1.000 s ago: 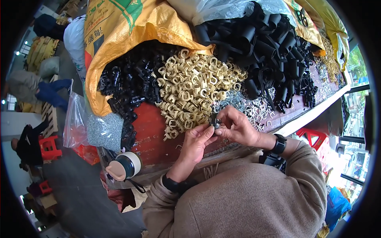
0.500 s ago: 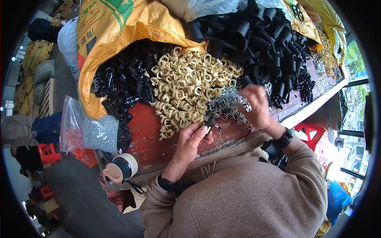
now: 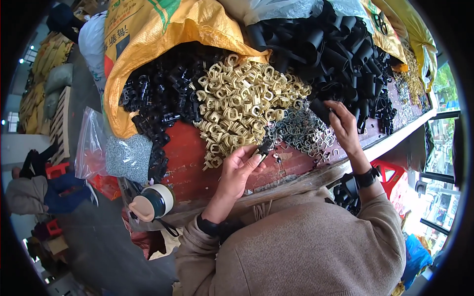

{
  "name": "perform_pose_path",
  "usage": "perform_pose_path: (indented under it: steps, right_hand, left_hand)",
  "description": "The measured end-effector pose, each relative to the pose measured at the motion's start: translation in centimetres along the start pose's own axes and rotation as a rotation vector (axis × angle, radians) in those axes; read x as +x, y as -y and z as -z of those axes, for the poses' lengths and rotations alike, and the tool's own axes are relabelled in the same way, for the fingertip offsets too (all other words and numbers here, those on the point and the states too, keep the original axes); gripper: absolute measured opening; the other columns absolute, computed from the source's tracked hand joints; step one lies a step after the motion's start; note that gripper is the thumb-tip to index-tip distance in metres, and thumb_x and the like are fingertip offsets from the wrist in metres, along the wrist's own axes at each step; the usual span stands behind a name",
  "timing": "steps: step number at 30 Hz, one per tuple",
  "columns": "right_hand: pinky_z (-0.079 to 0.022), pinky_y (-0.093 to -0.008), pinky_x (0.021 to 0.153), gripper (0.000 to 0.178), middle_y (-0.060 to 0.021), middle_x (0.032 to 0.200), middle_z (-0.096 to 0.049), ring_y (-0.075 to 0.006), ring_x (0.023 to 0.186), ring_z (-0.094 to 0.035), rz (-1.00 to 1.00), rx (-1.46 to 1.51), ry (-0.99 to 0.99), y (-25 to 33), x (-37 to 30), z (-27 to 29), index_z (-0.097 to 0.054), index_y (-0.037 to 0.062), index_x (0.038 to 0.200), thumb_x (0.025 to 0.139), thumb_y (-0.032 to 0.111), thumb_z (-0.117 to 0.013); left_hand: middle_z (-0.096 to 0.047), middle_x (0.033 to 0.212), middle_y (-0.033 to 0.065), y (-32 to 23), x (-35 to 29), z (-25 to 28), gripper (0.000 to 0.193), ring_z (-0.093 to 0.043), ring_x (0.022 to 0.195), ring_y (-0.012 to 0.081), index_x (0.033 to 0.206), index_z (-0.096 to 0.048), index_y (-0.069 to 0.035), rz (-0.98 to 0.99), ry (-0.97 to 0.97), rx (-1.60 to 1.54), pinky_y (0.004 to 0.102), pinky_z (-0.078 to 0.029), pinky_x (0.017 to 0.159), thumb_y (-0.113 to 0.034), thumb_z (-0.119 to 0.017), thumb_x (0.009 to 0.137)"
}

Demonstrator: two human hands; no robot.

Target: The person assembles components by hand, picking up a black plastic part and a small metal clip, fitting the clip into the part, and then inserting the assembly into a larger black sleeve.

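My left hand (image 3: 238, 173) is closed, pinching a small black fitting (image 3: 263, 147) with a cream-coloured piece in it, just over the front edge of the cream pile. My right hand (image 3: 344, 127) has its thumb and fingers closed on a short black tube (image 3: 321, 110) at the near side of a heap of black tubes (image 3: 336, 59). Between the hands lie small silvery wire hooks (image 3: 311, 133). Cream plastic buckles (image 3: 242, 101) are piled in the middle, and glossy black plastic parts (image 3: 158, 98) spill beside them on the left.
The heaps rest on a worn red tabletop (image 3: 183, 158) with a wooden front edge. An orange woven sack (image 3: 116, 89) borders the left. A lidded cup (image 3: 155, 201) stands near the left corner, by a bag of grey bits (image 3: 128, 159). A red stool (image 3: 387, 175) is at the right.
My right hand has moved away and to the right, from over the wire hooks to the black tubes, and now grips one. My left hand keeps its pinch on the small fitting.
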State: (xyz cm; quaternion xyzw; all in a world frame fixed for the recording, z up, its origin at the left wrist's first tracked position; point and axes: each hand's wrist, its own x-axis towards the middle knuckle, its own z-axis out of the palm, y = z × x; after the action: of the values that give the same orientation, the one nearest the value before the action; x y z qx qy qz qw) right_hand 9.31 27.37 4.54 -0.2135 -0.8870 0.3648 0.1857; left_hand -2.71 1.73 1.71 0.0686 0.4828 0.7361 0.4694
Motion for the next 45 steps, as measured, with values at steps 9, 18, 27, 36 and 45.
perform_pose_path:
  steps: [9, 18, 27, 36, 45]
  right_hand:
    - [-0.041, -0.027, 0.079, 0.03, -0.0107, 0.093, -0.057, -0.0168, 0.086, -0.055, -0.086, 0.623, 0.452, 5.1, -0.7, -2.8, -0.057, -0.0024, 0.093, 0.083, 0.013, -0.034]
    - [-0.041, -0.0236, 0.078, 0.03, -0.0069, 0.091, -0.057, -0.0124, 0.085, -0.054, -0.044, 0.712, 0.563, 4.9, -1.2, -4.6, -0.056, -0.0018, 0.096, 0.087, 0.014, -0.032]
    - [-0.041, -0.0234, 0.079, 0.029, -0.0064, 0.093, -0.057, -0.0115, 0.087, -0.052, -0.263, 0.859, 0.53, 4.9, -2.1, -5.4, -0.053, -0.0011, 0.1, 0.088, 0.016, -0.033]
    - [-0.045, -0.0225, 0.072, 0.029, -0.0039, 0.085, -0.055, -0.0105, 0.075, -0.053, -0.371, 0.99, 0.454, 5.4, -2.8, -6.9, -0.05, 0.0009, 0.099, 0.088, 0.023, -0.034]
    - [-0.038, -0.0259, 0.083, 0.029, -0.0099, 0.099, -0.049, -0.0148, 0.093, -0.048, -0.166, 0.805, 0.502, 5.5, -2.8, -7.5, -0.047, -0.0006, 0.104, 0.088, 0.021, -0.035]
  left_hand:
    - [-0.052, 0.073, 0.0013, -0.2, -0.3, 0.0, 0.028, -0.044, 0.058, 0.0055, 0.107, -0.051, 0.003, 0.039, 0.099, -0.033, 0.0177, -0.036, 0.05, -0.009, -0.055, 0.082]
    - [-0.053, 0.069, 0.0018, -0.7, -0.5, -0.7, 0.028, -0.044, 0.054, 0.0046, 0.103, -0.053, 0.004, 0.052, 0.067, 0.123, 0.0171, -0.036, 0.048, -0.009, -0.059, 0.079]
    - [-0.058, 0.074, 0.004, -0.4, -0.5, -1.1, 0.031, -0.051, 0.059, 0.0054, 0.102, -0.054, 0.004, -0.089, -0.034, 0.314, 0.0178, -0.044, 0.053, -0.01, -0.064, 0.076]
    - [-0.059, 0.077, 0.0049, -0.5, -0.2, -1.3, 0.03, -0.053, 0.059, 0.006, 0.102, -0.055, 0.004, -0.021, -0.095, 0.251, 0.0181, -0.046, 0.054, -0.009, -0.063, 0.077]
    - [-0.06, 0.084, 0.0057, -1.3, 0.3, -1.3, 0.032, -0.055, 0.061, 0.0067, 0.105, -0.054, 0.003, 0.101, -0.074, 0.234, 0.0167, -0.046, 0.053, -0.01, -0.063, 0.077]
